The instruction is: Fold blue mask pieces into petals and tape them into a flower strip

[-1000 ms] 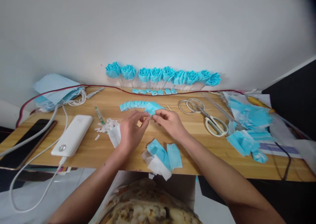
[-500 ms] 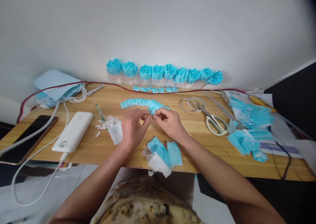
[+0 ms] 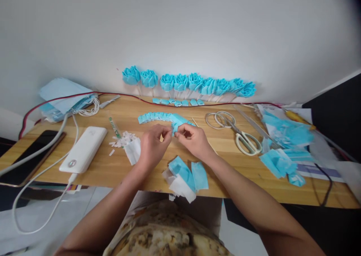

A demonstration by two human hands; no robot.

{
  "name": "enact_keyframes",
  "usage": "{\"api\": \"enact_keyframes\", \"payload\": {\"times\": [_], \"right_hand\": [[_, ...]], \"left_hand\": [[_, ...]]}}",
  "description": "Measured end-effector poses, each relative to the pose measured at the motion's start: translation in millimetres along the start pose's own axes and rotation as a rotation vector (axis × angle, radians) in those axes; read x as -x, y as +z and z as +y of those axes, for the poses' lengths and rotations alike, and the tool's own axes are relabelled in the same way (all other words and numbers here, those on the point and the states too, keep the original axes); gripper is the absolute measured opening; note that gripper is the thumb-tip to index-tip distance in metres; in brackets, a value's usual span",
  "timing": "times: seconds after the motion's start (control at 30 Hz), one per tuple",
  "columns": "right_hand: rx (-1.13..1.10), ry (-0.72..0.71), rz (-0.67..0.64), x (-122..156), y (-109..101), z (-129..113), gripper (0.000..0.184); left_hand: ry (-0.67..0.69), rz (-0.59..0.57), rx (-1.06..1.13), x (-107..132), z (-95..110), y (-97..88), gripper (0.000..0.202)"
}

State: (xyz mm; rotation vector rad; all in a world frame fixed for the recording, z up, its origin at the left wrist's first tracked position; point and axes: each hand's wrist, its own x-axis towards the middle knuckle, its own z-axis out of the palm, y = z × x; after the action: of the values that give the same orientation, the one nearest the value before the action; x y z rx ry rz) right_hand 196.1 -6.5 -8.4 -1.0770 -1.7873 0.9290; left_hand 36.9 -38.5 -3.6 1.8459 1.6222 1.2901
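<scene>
Head view: what are the hands working on?

A small light-blue folded fabric piece [image 3: 175, 128], at the centre of the frame. The left hand [image 3: 156, 142] pinches its near edge between thumb and fingertips; the right hand [image 3: 194, 141] pinches it from the other side, fingertips close to the left's.

And just around it?

Behind, slightly left, a curved row of folded light-blue fabric pieces [image 3: 154, 116] lies on the brown wooden table [image 3: 225, 145]. Left of the left hand are small white flat strips [image 3: 129, 138]; at lower centre, loose blue and white fabric scraps [image 3: 182, 173].

Farther out?

White-handled metal scissors [image 3: 238, 135] at right of centre, a white rectangular power bank [image 3: 86, 147] at left, and bright-blue fabric roses [image 3: 194, 82] along the upper centre.
</scene>
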Motion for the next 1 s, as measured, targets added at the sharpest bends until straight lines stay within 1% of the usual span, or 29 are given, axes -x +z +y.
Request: {"api": "enact_keyframes", "payload": {"times": [0.17, 0.27, 0.37, 0.47, 0.53, 0.6, 0.7, 0.77, 0.83, 0.9, 1.0], "right_hand": [[-0.097, 0.074, -0.023, -2.1, -2.1, 2.8, 0.017], [-0.156, 0.137, -0.035, -4.1, -4.7, 6.3, 0.019], [-0.202, 0.196, -0.031, -6.0, -6.5, 10.1, 0.021], [-0.251, 0.237, -0.039, -6.4, -6.1, 12.7, 0.022], [-0.266, 0.239, -0.052, -6.0, -5.1, 13.6, 0.022], [-0.270, 0.232, -0.069, -5.5, -4.2, 14.0, 0.023], [-0.278, 0.233, -0.080, -5.0, -3.7, 14.2, 0.023], [-0.273, 0.232, -0.078, -4.7, -3.8, 14.5, 0.023], [-0.264, 0.228, -0.078, -4.3, -4.0, 15.3, 0.022], [-0.258, 0.225, -0.087, -3.9, -4.4, 16.6, 0.021], [-0.245, 0.222, -0.105, -3.5, -5.1, 19.1, 0.021]], "left_hand": [[-0.075, -0.010, 0.028, -0.8, 1.2, -7.2, 0.015], [-0.131, 0.016, 0.016, 0.7, -2.3, -20.5, 0.017], [-0.207, 0.054, -0.036, 4.9, -15.6, -43.8, 0.019], [-0.275, 0.108, -0.138, 10.2, -37.4, -75.4, 0.023], [-0.312, 0.111, -0.240, 13.0, -52.5, -97.8, 0.025], [-0.327, 0.069, -0.355, 13.8, -65.2, -117.9, 0.027], [-0.266, -0.075, -0.477, 10.9, -77.3, -138.2, 0.029], [-0.209, -0.171, -0.508, 7.3, -81.1, -144.1, 0.033], [-0.180, -0.211, -0.511, 4.1, -82.5, -144.7, 0.037], [-0.176, -0.193, -0.515, 2.1, -83.0, -141.8, 0.037], [-0.204, -0.124, -0.520, 1.3, -84.9, -134.8, 0.032]]}}
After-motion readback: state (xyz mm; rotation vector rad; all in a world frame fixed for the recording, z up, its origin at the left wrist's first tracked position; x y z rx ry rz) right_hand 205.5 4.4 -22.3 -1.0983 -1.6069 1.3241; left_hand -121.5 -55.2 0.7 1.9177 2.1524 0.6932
